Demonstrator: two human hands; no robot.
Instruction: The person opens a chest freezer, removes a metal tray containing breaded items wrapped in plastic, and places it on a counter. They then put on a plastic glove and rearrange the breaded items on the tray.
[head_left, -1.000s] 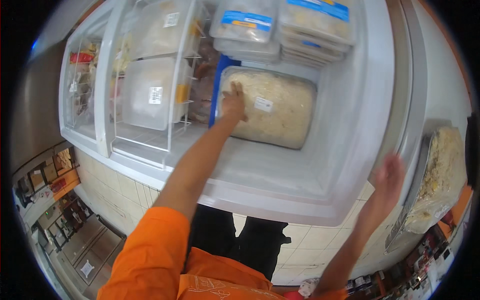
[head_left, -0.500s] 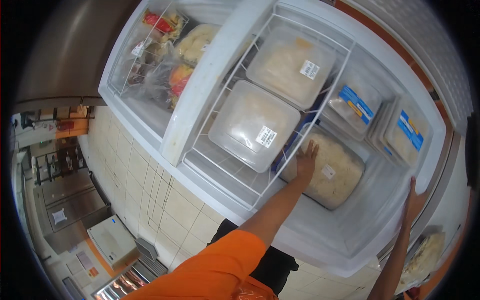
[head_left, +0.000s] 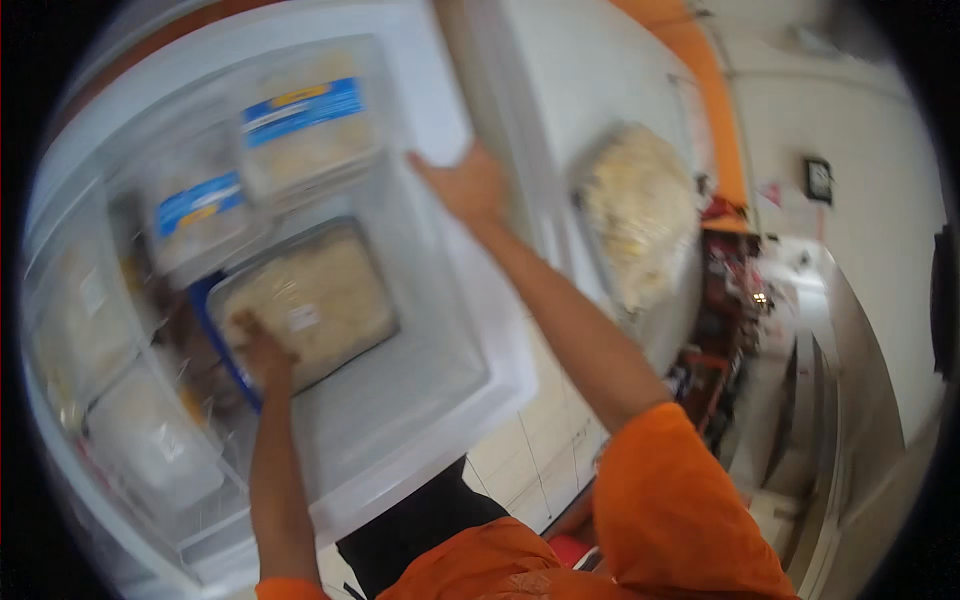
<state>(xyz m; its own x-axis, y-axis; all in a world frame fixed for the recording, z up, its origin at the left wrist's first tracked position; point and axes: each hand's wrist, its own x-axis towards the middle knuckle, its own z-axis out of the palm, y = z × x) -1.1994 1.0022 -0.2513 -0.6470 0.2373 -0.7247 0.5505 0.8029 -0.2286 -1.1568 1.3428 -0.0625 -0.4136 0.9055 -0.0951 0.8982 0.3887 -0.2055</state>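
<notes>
Inside a white chest freezer [head_left: 430, 290], a clear tub of pale food [head_left: 340, 285] with a small white label lies on the freezer's bottom. My left hand [head_left: 265, 350], slightly blurred, reaches in and touches the tub's near left part with its fingers spread. Beside that tub is a blue edge [head_left: 225, 345], partly hidden. My right hand [head_left: 470, 185] grips the freezer's right rim, its thumb pointing inward and its other fingers partly out of sight. Behind the tub stand stacked clear containers [head_left: 310, 140] with blue and yellow labels, and another such container [head_left: 200, 220] to their left.
At the left of the freezer, a wire basket [head_left: 195, 410] holds translucent white-lidded boxes [head_left: 150, 430]. A large clear bag of pale food [head_left: 640, 215] lies on a white surface right of the freezer. Floor tiles [head_left: 520, 450] show below the near edge.
The view has swung to the right, so the freezer sits further left and the bag beside it shows fully. My left hand stays on the tub, my right on the rim.
</notes>
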